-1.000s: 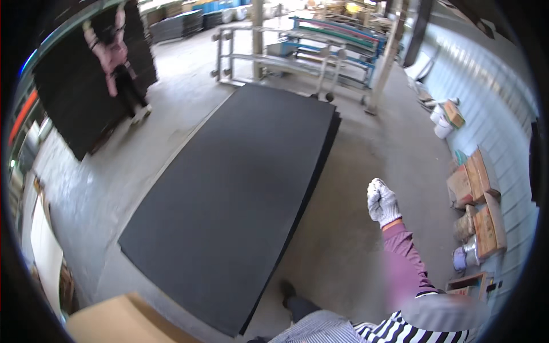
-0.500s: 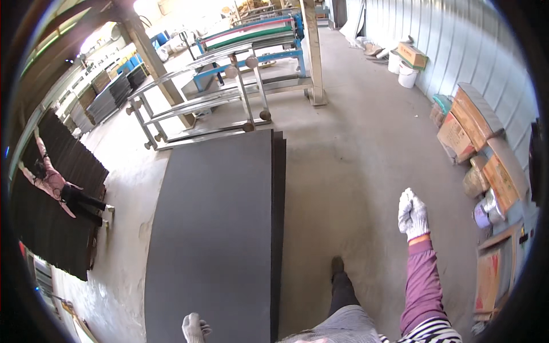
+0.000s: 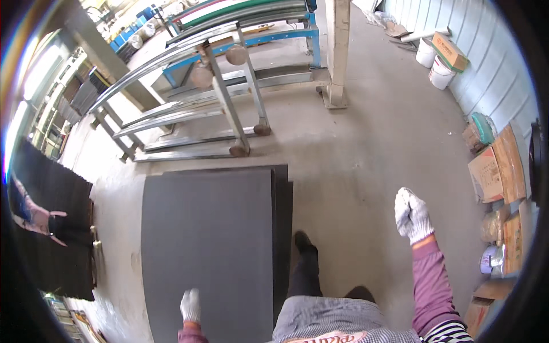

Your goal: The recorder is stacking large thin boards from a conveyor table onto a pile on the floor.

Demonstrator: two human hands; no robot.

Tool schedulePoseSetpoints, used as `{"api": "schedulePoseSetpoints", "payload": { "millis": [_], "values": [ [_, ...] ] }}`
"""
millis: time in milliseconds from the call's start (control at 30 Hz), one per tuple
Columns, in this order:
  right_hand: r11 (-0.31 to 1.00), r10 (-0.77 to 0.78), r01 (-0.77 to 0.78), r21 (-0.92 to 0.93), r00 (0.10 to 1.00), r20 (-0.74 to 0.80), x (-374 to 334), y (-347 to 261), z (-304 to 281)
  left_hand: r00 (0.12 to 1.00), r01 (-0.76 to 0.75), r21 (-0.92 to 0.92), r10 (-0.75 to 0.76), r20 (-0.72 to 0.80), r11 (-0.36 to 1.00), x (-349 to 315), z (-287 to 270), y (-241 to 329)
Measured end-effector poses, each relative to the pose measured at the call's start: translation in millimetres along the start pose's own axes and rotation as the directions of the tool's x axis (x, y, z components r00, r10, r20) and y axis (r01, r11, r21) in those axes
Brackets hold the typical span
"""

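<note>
A stack of large flat black sheets (image 3: 209, 240) lies just left of my legs, its upper sheets slightly out of line. Over its near part is my left hand (image 3: 190, 306) in a white knitted glove; its fingers are smeared by motion, and whether they touch the sheet does not show. My right hand (image 3: 413, 214), gloved the same way, is out to the right above the concrete floor. Its fingers are curled into a fist, with no object visible in them.
A metal frame rack (image 3: 223, 103) with round end discs stands beyond the stack, beside a post (image 3: 337, 63). Cardboard boxes (image 3: 486, 174) and white buckets (image 3: 441, 74) line the right wall. At far left, a person in pink (image 3: 40, 220) works by a tall dark stack (image 3: 74, 263).
I have moved forward, so the rack and the stack's far end are closer. My left hand shows further up over the sheets; my right stays curled out to the side.
</note>
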State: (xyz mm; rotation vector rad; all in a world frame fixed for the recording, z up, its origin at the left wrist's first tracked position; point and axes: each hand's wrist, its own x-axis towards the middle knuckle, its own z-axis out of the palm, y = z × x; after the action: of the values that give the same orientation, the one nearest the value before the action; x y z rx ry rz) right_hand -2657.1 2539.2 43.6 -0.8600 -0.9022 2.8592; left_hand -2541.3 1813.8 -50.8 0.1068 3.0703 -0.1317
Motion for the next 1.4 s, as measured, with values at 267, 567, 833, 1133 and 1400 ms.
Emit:
{"api": "schedulePoseSetpoints", "payload": {
  "millis": [267,567,833,1133,1400],
  "values": [
    [0.981,0.192,-0.19,0.029,0.978,-0.077,250.1,17.8,7.3,0.972,0.056,-0.455,0.056,0.23,0.889,501.8,56.6,257.0],
    [0.802,0.582,-0.597,-0.027,0.791,-0.191,517.6,105.9,10.3,0.865,-0.327,-0.246,0.394,0.312,0.912,625.6,148.0,296.2],
    [0.718,0.648,-0.694,-0.054,0.695,-0.313,598.9,134.2,-12.0,0.372,0.102,0.068,-0.102,0.923,0.992,682.1,35.1,291.2],
    [0.611,0.772,-0.79,0.056,0.579,-0.263,601.1,148.7,-31.1,0.496,-0.49,-0.167,0.431,0.754,0.856,686.6,195.0,254.5],
    [0.549,0.758,-0.818,-0.173,0.574,-0.31,606.1,163.7,-26.0,0.625,-0.216,-0.174,0.273,0.731,0.961,672.2,3.2,231.1]
  ]
}}
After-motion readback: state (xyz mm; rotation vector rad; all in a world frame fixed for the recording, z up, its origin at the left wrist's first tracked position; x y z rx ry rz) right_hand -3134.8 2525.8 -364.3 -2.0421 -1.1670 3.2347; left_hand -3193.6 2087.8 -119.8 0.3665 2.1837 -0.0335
